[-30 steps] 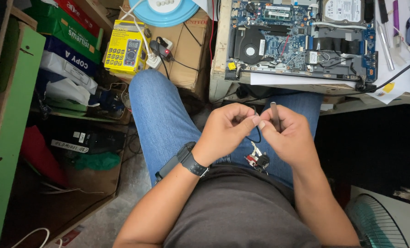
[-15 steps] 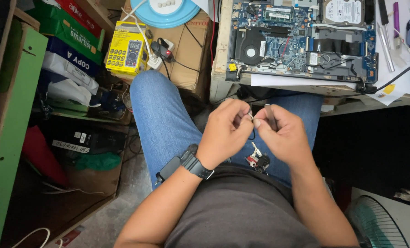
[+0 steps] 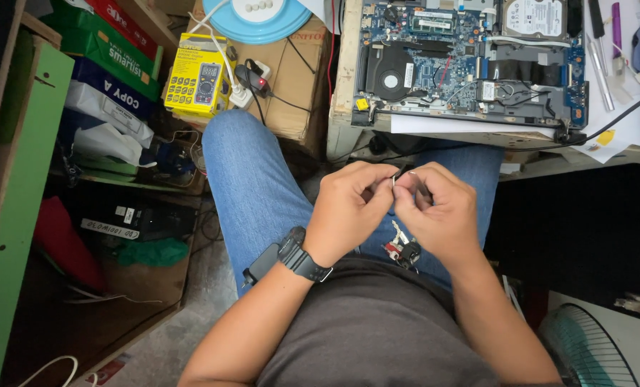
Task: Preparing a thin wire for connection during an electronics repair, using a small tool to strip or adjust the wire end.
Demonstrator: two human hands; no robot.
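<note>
our two hands pinch one small metal part over our lap.

our left hand (image 3: 352, 208), with a black watch (image 3: 302, 256) on its wrist, and our right hand (image 3: 438, 208) meet fingertip to fingertip, both clenched on a small silvery part (image 3: 394, 180) held between them; what it is, we cannot tell. it sits above our jeans (image 3: 252, 186), just below the table edge. on the table (image 3: 343, 93) lies an opened laptop (image 3: 470, 61) with its circuit board bare. keys (image 3: 403, 249) hang at our waist. a yellow meter box (image 3: 199, 77) stands to the left.
</note>
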